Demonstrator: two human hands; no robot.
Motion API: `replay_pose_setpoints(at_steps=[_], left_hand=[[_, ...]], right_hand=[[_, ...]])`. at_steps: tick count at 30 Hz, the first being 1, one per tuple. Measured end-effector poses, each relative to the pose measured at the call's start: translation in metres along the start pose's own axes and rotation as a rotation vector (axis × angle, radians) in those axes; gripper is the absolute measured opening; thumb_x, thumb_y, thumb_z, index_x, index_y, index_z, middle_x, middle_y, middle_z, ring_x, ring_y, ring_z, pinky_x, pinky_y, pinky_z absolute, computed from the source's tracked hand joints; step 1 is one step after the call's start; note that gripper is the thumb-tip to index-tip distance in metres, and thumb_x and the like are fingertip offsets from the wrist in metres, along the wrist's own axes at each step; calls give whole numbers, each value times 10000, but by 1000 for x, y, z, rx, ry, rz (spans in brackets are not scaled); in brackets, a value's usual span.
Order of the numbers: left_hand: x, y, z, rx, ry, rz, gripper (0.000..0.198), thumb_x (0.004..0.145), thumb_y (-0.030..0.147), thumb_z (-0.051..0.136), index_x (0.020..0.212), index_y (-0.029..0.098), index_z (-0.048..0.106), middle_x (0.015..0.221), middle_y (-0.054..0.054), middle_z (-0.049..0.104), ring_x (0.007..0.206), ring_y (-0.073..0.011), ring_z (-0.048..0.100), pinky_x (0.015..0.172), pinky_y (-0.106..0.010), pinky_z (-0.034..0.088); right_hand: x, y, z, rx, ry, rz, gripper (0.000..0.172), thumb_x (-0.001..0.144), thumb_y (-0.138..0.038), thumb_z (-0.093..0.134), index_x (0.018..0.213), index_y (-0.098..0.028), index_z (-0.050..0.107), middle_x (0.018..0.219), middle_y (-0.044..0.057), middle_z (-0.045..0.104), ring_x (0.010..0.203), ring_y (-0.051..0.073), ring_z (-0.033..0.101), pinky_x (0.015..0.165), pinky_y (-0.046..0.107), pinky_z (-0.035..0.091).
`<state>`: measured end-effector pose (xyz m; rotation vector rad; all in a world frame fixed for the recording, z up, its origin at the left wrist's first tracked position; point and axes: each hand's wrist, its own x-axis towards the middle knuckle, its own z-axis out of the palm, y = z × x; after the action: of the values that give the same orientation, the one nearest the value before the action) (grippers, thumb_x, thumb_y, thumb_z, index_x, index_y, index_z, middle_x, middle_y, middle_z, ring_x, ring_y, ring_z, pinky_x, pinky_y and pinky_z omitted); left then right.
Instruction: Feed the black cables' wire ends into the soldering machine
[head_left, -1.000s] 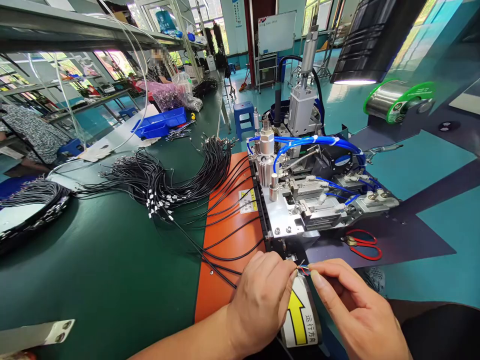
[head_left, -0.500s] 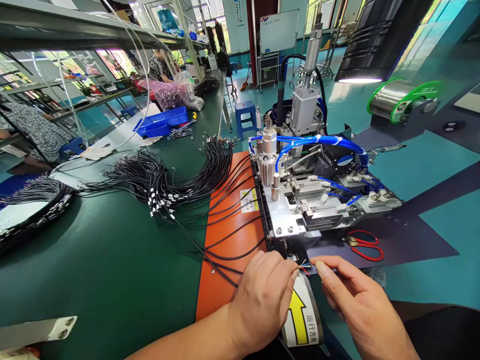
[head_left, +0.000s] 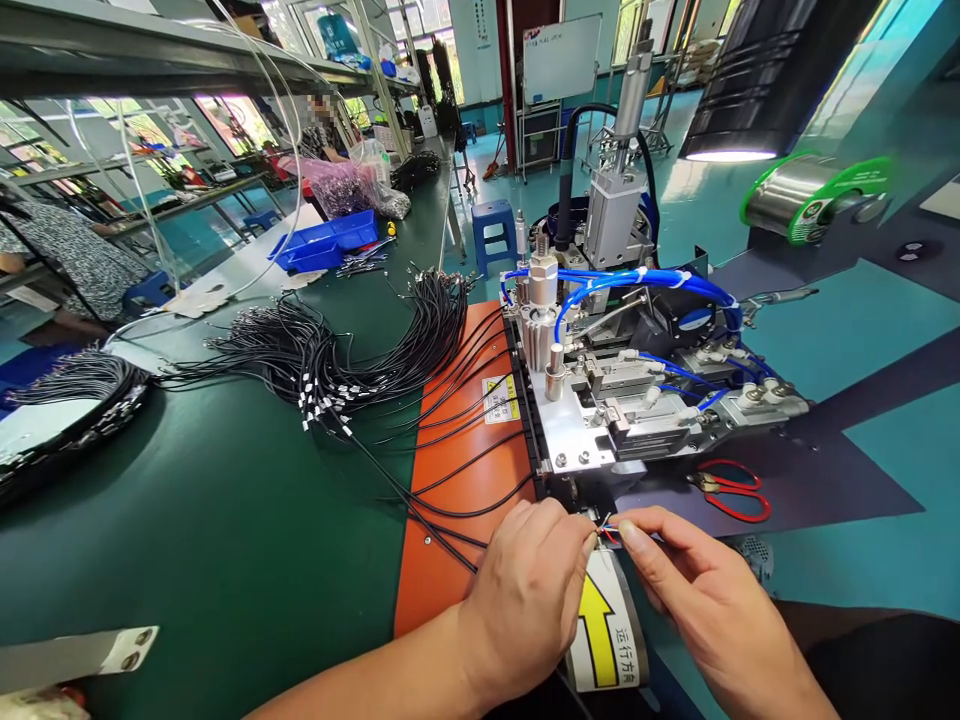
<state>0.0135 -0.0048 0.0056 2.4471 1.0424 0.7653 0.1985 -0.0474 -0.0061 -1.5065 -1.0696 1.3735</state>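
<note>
My left hand [head_left: 534,590] is closed round the end of a black cable, and thin coloured wires [head_left: 609,528] stick out past its fingertips. My right hand [head_left: 697,575] pinches the tips of these wires between thumb and forefinger. Just below both hands lies a white label with a yellow arrow [head_left: 598,632]. Behind them stands a metal machine [head_left: 577,430] with blue air tubes. Several black cables [head_left: 469,465] run across the orange plate [head_left: 442,590] to its edge.
Red-handled cutters [head_left: 739,490] lie right of the machine. A large bundle of black cables [head_left: 322,350] rests on the green table [head_left: 247,540]. A solder spool [head_left: 814,195] and a dark lamp [head_left: 750,80] are upper right. A person [head_left: 326,130] is at the back.
My right hand has moved slightly left, and its thumb and forefinger have closed on the wire tips. My left hand has kept its hold on the cable. The view has shifted slightly.
</note>
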Motion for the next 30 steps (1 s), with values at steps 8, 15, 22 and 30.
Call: replay_pose_setpoints(at_steps=[8, 15, 22, 30], left_hand=[[0, 1, 0, -5, 5, -11, 220, 1019, 150, 425, 1007, 154, 645, 816, -56, 572, 727, -196, 499, 667, -330, 404], [0, 1, -1, -45, 34, -24, 201, 1021, 148, 437, 1012, 161, 637, 839, -56, 588, 759, -196, 514, 701, -332, 410], [1, 0, -2, -95, 59, -13, 180, 1020, 155, 460, 1020, 164, 640, 848, -59, 599, 780, -197, 527, 717, -326, 422], [4, 3, -11, -127, 90, -26, 174, 1018, 174, 492, 1080, 172, 655, 906, -74, 642, 829, -205, 548, 754, -330, 433]], right_hand=[[3, -4, 1, -5, 22, 65, 424, 936, -615, 577, 1074, -229, 683, 665, -46, 476, 612, 126, 388, 521, 236, 318], [3, -12, 3, 82, -36, 77, 405, 897, -618, 634, 999, -227, 662, 652, -56, 462, 588, 111, 370, 500, 225, 310], [6, -20, 5, 83, -65, 13, 315, 885, -545, 691, 907, -230, 678, 913, 7, 661, 878, 170, 575, 761, 229, 481], [3, -7, 12, 85, 31, -86, 243, 927, -501, 663, 970, -262, 659, 890, -19, 637, 819, 144, 577, 748, 216, 488]])
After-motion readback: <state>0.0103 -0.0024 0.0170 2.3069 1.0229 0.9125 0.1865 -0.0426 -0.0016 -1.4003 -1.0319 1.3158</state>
